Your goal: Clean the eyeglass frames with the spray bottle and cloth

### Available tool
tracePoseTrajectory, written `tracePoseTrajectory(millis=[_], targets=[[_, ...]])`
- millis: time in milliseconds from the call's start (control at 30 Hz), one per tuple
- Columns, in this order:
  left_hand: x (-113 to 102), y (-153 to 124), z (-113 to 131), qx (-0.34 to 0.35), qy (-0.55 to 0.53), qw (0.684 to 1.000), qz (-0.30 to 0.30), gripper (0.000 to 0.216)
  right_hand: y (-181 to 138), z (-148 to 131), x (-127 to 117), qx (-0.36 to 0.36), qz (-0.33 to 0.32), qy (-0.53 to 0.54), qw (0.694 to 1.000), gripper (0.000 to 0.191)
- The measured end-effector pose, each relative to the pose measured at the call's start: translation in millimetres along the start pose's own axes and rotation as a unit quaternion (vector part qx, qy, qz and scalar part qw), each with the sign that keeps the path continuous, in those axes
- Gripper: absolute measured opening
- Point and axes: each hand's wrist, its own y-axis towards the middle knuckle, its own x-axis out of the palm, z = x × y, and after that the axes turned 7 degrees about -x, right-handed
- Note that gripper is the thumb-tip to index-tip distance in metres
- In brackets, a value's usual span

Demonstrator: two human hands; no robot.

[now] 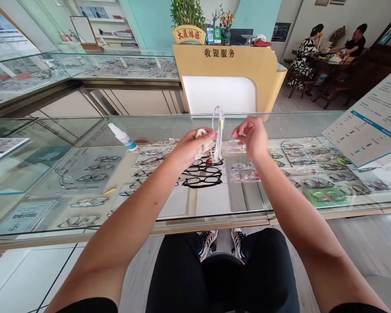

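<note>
a shop room, with a wooden desk [230, 65] behind and a plant [187, 15] on top of it; at the back right two people sit at a table [337, 61]. in front runs a glass counter [205, 219], with rows of frames [203, 180] showing under its top.

the left hand [197, 143] has a pale cloth [202, 145] bunched in its fingers and grips clear glasses [219, 134] with it, the thumb toward them. the glasses are held up on end above the counter, between the two hands.

the right hand [254, 137] is raised just beside the glasses, apart from them, its fingers loosely curled; whether they pinch anything i cannot tell.

a white spray bottle [123, 137] stands on the counter, off to the left of the left hand. a printed sheet [374, 119] leans at the far right.
</note>
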Motion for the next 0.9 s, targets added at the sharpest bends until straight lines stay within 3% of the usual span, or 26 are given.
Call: tracePoseTrajectory(millis=[133, 267, 467, 667, 900], targets=[[1.7, -1.1, -2.3, -0.021, -0.036, 0.999, -0.024, 0.055, -13.7, -3.9, 19.3, -0.035, -0.027, 0.02, 0.999, 0.05], [0.4, 0.1, -5.2, -0.02, -0.029, 0.999, -0.012, 0.054, -15.7, -0.6, 20.9, -0.061, -0.051, 0.013, 0.997, 0.039], [4.1, -4.7, 0.2, -0.022, -0.001, 1.0, 0.016, 0.065, -18.6, -1.2, 18.7, -0.077, -0.07, -0.057, 0.993, 0.031], [3.9, -5.4, 1.3, -0.021, 0.024, 0.999, 0.029, 0.069, -17.7, -0.8, 17.9, -0.103, -0.068, -0.064, 0.99, 0.027], [1.6, -3.7, -0.9, -0.014, 0.03, 0.999, 0.025, 0.073, -18.2, 5.6, 20.3, -0.077, -0.089, -0.044, 0.992, 0.023]])
